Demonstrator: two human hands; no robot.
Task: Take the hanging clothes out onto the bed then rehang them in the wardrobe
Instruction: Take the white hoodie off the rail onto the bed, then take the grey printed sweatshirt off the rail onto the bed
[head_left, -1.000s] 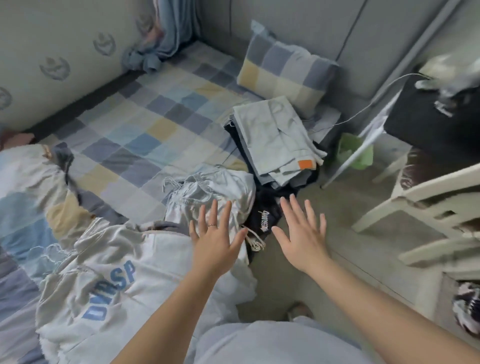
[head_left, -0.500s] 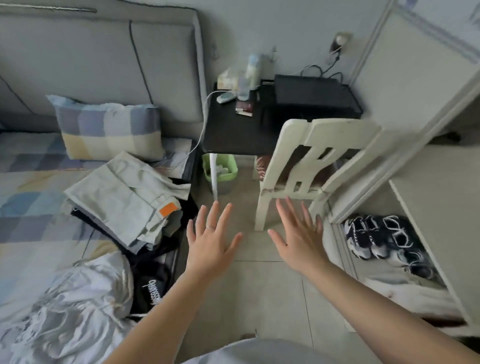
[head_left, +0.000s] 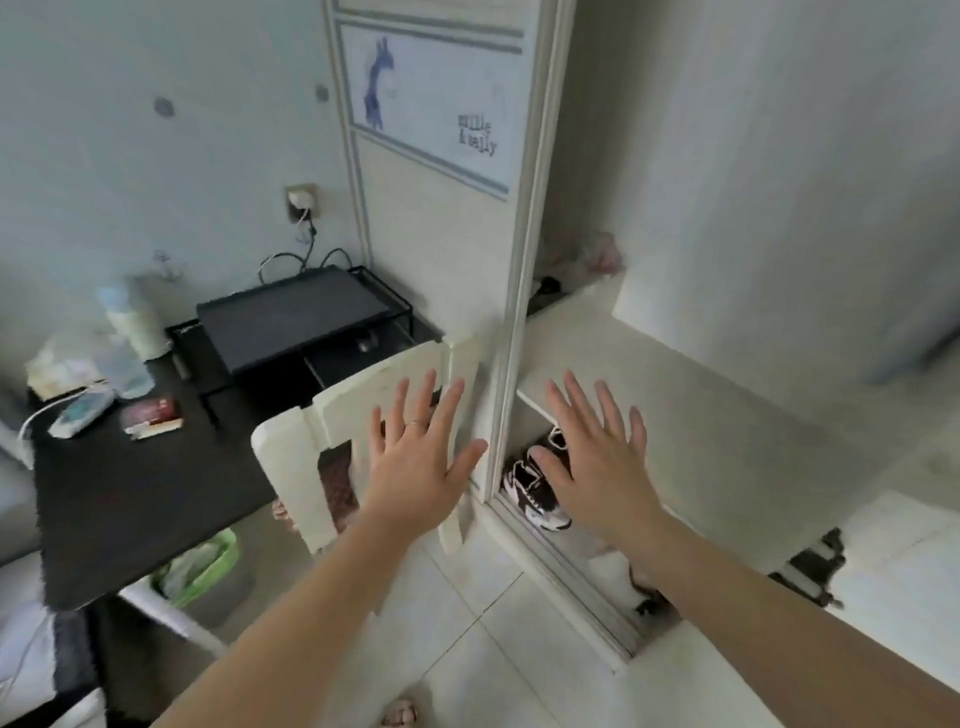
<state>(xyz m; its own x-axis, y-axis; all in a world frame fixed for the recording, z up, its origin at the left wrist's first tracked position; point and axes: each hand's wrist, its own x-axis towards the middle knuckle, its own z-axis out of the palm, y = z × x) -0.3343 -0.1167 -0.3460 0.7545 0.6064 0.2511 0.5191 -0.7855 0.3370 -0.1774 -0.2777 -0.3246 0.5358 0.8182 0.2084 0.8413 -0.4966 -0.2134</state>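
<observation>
- My left hand (head_left: 415, 467) sits just left of the frame's centre, fingers straight and spread, back of the hand towards me, holding nothing. There is a ring on one finger.
- My right hand (head_left: 602, 457) is level with it, just right of centre, equally flat and spread, also empty.
- The two hands are apart, with the wardrobe's door edge showing between them.
- The wardrobe (head_left: 727, 234) fills the right half of the frame and stands open. Its pale inside wall runs up the upper right.
- The sliding door (head_left: 441, 249) stands in the upper centre, with a blue drawing and small lettering on its panel.
- A white shelf (head_left: 685, 405) crosses the opening. My right hand overlaps its front edge.
- Dark and white sneakers (head_left: 535, 493) sit under that shelf at the bottom of the wardrobe, between my hands in the picture.
- A pale cloth with dark stripes (head_left: 810, 571) lies in the lower right. It is too blurred for me to say what it is.
- A white chair (head_left: 311, 431) stands just left of the door. My left hand covers part of its back, and I cannot tell whether it touches.
- A black counter (head_left: 130, 493) takes up the left, carrying a black tray stand (head_left: 296, 317), a bottle (head_left: 132, 322) and small items.
- A green bin (head_left: 208, 566) stands on the floor below the counter's near edge.
</observation>
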